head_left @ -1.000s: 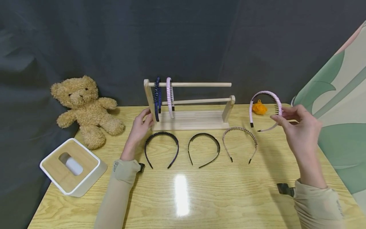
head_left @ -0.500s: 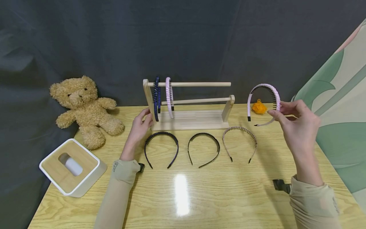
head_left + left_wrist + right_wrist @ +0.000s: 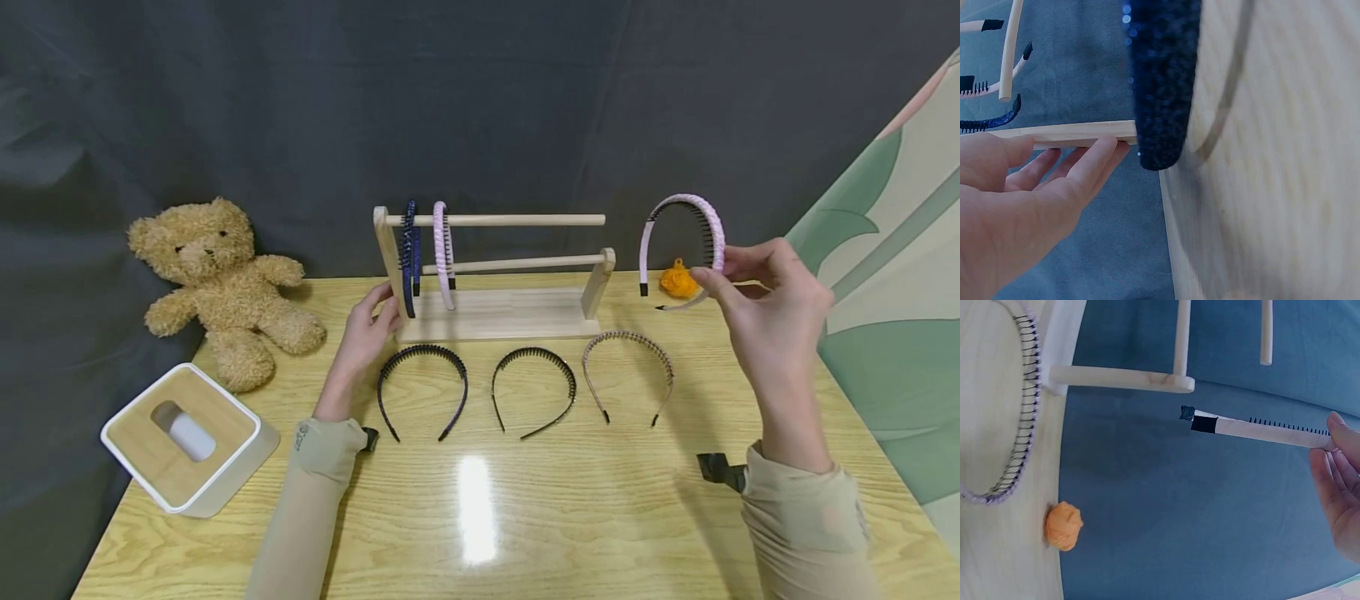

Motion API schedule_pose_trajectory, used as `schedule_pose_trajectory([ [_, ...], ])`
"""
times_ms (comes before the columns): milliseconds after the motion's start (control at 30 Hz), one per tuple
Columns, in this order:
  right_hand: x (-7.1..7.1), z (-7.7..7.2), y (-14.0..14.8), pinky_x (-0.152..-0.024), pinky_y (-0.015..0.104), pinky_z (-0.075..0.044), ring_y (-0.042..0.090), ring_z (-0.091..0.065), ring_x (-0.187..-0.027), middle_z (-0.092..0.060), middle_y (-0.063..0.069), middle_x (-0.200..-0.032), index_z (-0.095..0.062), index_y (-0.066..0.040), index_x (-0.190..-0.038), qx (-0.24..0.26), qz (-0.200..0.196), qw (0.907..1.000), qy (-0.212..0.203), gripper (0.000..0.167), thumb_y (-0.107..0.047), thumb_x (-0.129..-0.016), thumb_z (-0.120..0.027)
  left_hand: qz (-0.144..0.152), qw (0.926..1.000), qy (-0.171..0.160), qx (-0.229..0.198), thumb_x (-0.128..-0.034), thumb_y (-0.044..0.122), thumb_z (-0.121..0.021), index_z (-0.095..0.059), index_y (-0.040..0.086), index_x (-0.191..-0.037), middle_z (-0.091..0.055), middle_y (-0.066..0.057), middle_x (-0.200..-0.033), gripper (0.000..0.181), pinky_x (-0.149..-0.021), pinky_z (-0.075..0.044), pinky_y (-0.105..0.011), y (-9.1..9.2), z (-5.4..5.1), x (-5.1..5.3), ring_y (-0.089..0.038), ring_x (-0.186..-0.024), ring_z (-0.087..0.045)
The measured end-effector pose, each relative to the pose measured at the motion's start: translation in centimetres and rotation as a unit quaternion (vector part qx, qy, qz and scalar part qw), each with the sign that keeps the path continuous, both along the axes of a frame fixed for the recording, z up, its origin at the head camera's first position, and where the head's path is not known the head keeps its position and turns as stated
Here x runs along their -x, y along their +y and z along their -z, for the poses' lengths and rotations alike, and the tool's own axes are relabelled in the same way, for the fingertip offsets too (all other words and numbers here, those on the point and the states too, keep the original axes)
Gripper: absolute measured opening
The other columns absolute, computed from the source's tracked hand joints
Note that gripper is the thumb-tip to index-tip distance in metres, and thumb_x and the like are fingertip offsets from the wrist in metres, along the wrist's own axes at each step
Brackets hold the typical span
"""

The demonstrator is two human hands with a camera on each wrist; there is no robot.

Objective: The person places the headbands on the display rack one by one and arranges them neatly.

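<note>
My right hand [image 3: 783, 304] pinches a lavender headband [image 3: 717, 233] between thumb and fingers. Black teeth line its inside, and it hangs in the air right of the wooden rack [image 3: 517, 317], ends downward. With fingers behind and thumb in front, my left hand [image 3: 363, 333] holds the rack's left upright [image 3: 1085, 133]. On the rack's upper rod hang a glittery navy headband [image 3: 408, 258], nearest the upright, and another lavender headband [image 3: 440, 242]. In front of the rack lie a dark navy headband [image 3: 423, 348], a thin black headband [image 3: 535, 352] and a beaded, pale mauve headband [image 3: 630, 336].
A teddy bear [image 3: 225, 287] sits at the back left, behind a white tissue box [image 3: 191, 437] with a wooden lid. The small orange object [image 3: 677, 282] stands near the table's back edge, behind the held headband. The upper rod's right end [image 3: 602, 220] is free.
My right hand has lifted the lavender headband and carried it slightly left, toward the rack. The left hand keeps its hold on the upright.
</note>
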State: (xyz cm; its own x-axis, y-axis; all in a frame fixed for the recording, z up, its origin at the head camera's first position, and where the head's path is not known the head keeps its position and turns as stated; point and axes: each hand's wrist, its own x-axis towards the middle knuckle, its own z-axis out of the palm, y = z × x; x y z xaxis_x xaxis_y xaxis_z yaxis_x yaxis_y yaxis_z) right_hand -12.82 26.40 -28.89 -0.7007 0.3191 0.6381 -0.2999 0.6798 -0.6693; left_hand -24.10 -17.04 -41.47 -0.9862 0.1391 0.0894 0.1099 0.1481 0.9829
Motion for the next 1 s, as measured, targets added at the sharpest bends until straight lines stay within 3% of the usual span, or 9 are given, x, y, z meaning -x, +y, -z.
schedule_pose_trajectory([
  [367,0.8,-1.0,-1.4,-0.074,0.005,-0.056,-0.001,-0.067,-0.081,-0.068,-0.023,-0.090,-0.068,0.014,-0.109,0.027,-0.016,0.9994,0.018,0.034,0.002,-0.086,-0.090,0.005,1.0000,-0.003,0.001,-0.1176,0.011,-0.041,-0.040,-0.005,-0.161,-0.044,-0.029,-0.156,0.047,-0.117,-0.051,-0.044,-0.1,-0.1,-0.1,-0.047,-0.136,-0.055],
  [1000,1.9,-1.8,-3.5,-0.077,0.008,-0.058,0.002,-0.068,-0.078,-0.070,-0.018,-0.091,-0.069,0.014,-0.108,0.012,-0.060,0.9967,0.054,0.034,0.003,-0.084,-0.091,0.003,0.9999,-0.010,0.003,-0.1177,0.012,-0.041,-0.040,-0.003,-0.162,-0.043,-0.027,-0.158,0.047,-0.117,-0.051,-0.045,-0.1,-0.2,0.0,-0.046,-0.136,-0.055],
])
